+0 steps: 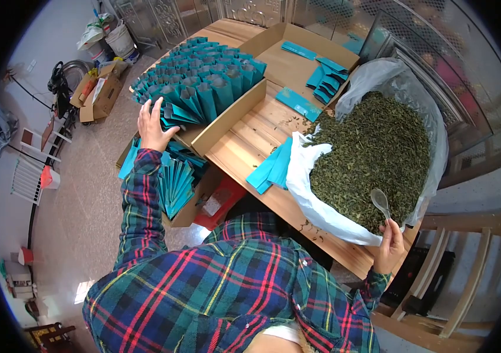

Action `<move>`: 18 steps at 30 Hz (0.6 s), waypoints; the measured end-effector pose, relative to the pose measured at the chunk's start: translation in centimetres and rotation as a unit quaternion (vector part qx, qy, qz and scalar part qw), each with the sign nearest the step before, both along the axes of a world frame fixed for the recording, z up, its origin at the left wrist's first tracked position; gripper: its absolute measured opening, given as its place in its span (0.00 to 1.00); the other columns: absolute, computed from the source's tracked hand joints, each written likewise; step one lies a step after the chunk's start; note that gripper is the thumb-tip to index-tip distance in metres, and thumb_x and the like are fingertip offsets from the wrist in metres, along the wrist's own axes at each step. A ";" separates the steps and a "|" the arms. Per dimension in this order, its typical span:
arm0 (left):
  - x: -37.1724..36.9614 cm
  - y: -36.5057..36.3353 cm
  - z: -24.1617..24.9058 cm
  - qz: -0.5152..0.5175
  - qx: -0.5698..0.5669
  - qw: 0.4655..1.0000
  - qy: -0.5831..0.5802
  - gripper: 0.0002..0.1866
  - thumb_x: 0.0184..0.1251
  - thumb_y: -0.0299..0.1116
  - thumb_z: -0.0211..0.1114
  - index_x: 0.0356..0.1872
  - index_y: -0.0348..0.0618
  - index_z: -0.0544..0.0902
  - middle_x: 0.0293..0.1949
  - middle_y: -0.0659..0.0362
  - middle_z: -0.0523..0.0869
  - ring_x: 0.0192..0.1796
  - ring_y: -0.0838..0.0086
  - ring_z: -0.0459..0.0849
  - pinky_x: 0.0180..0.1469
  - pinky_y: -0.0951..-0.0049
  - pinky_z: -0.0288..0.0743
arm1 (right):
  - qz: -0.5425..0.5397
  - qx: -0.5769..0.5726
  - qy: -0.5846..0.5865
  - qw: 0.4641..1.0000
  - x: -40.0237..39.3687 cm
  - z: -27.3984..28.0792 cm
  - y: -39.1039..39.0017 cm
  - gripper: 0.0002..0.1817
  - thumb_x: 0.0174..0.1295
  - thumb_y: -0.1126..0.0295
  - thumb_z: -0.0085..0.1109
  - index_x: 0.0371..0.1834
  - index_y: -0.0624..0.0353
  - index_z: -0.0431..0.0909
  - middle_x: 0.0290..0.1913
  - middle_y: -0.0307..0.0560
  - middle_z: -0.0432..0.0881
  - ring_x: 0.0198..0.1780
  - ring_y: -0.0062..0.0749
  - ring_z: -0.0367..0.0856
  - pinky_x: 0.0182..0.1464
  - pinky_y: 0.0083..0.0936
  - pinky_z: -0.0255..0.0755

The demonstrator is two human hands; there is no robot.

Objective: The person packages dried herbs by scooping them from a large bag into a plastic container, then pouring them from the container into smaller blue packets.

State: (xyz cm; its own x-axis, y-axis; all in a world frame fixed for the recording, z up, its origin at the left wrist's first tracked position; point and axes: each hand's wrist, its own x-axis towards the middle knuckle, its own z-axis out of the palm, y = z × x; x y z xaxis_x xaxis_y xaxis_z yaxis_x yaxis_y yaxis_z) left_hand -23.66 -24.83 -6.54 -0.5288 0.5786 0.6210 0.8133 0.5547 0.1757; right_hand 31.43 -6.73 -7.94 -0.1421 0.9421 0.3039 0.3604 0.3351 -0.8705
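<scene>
My right hand [389, 246] is closed around the handle of a clear plastic spoon [380, 200], whose bowl lies over dried tea leaves [374, 153]. The leaves heap up in a large white plastic bag [331, 216] on the right of the table. At the left, my left hand [155, 127] has its fingers spread at the near corner of a tray of upright teal pouches [206, 88]. Its fingertips are at the outermost pouches, which lean over; whether they touch is hard to tell. Many of the standing pouches have open tops.
Flat teal pouches [273, 167] lie beside the bag. An open cardboard box [265, 44] at the back holds several more. Below the table edge, another box holds fanned teal pouches [175, 183], near a red stool [221, 203]. Loose leaves are scattered on the wooden table [233, 150].
</scene>
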 end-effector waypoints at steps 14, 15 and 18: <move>9.3 20.2 0.5 -0.360 -0.121 0.925 0.005 0.24 0.49 0.32 0.65 0.52 0.45 0.75 0.49 0.52 0.78 0.50 0.56 0.77 0.50 0.61 0.70 | -0.017 0.008 0.013 1.000 -0.5 1.9 -0.7 0.10 0.65 0.77 0.50 0.47 0.67 0.77 0.39 0.46 0.82 0.40 0.25 0.80 0.43 0.19 0.72; 9.4 23.1 -0.9 -0.361 -0.175 0.916 0.021 0.26 0.48 0.31 0.65 0.53 0.46 0.74 0.49 0.52 0.77 0.51 0.55 0.77 0.50 0.61 0.71 | -0.023 0.011 0.013 1.000 -0.4 2.0 -0.9 0.10 0.65 0.77 0.50 0.47 0.67 0.77 0.39 0.46 0.82 0.40 0.25 0.80 0.43 0.19 0.72; 10.1 29.6 -4.0 -0.321 -0.325 0.890 -0.019 0.30 0.46 0.32 0.66 0.56 0.47 0.70 0.52 0.52 0.76 0.52 0.55 0.76 0.51 0.60 0.72 | -0.018 0.043 -0.045 0.998 0.7 2.3 -1.6 0.11 0.66 0.75 0.49 0.48 0.67 0.76 0.40 0.44 0.81 0.39 0.23 0.79 0.43 0.18 0.71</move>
